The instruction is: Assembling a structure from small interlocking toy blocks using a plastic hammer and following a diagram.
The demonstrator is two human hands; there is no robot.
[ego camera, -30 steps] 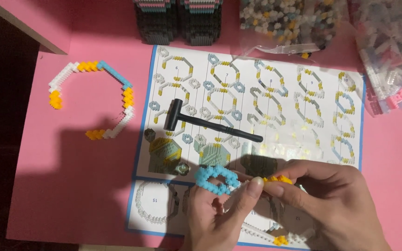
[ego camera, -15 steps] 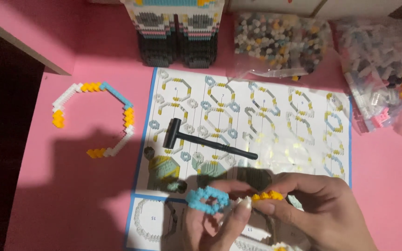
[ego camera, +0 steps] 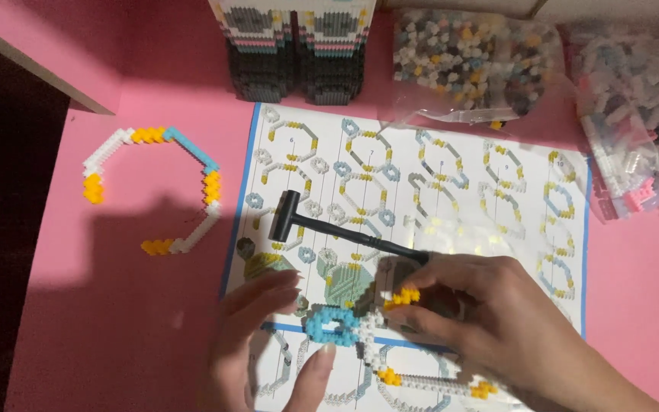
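Note:
My left hand (ego camera: 268, 343) rests on the instruction sheet (ego camera: 451, 183) with its fingers around a small blue ring of tiny bricks (ego camera: 332, 324). Just to the right, my right hand (ego camera: 490, 320) pinches a short white and yellow brick strip (ego camera: 400, 299) against that ring. A second white and yellow strip (ego camera: 421, 381) lies on the sheet under my right wrist. A small black hammer (ego camera: 299, 221) lies on the sheet just above my hands.
A partly built ring of white, yellow and blue bricks (ego camera: 154, 191) lies on the pink table (ego camera: 116, 320) at left. A dark brick model (ego camera: 299, 46) stands at the back. Two clear bags of loose bricks (ego camera: 467, 61) (ego camera: 634, 114) sit at the back right.
The view has tipped down, so everything sits lower in frame. My hands have lowered the blue ring and the yellow strip onto the sheet.

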